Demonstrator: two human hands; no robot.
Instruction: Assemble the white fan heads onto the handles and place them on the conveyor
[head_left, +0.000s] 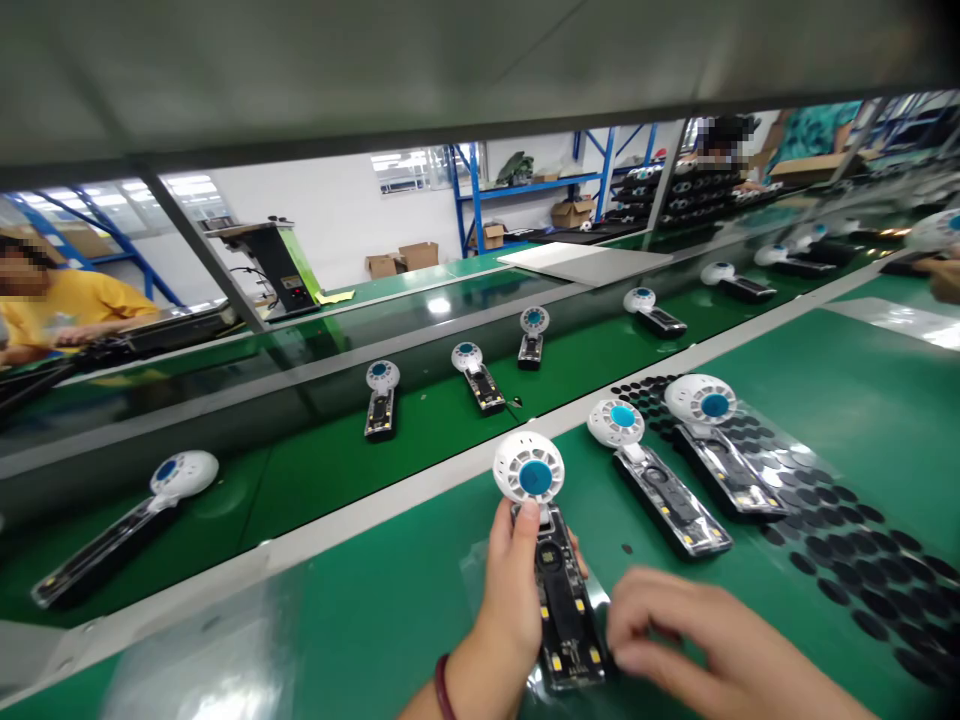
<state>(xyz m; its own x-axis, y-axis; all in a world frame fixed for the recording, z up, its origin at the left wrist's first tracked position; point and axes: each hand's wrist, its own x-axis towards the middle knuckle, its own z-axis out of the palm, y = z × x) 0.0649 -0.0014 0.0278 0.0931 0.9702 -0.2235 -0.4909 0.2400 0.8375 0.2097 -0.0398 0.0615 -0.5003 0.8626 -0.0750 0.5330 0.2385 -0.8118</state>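
My left hand (511,575) is wrapped round a handheld device (568,610) that looks like a small fan. It has a round white slotted head with a blue disc in the middle, and a black body with a circuit board and small yellow lights. My thumb lies at its neck. Beside the lower body, my right hand (675,635) is slightly blurred, fingers curled in toward the thumb; anything between them is hidden. To the right, a second device (671,500) and a third device (727,470) rest on the green tabletop, next to a sheet of black round stickers (847,540).
Beyond a pale rail (420,493) runs a green conveyor belt (300,480) carrying several similar devices. Clear plastic film (202,650) lies at front left. Overhead hangs a grey panel (450,70). A person in a yellow shirt (97,305) sits across the line at left.
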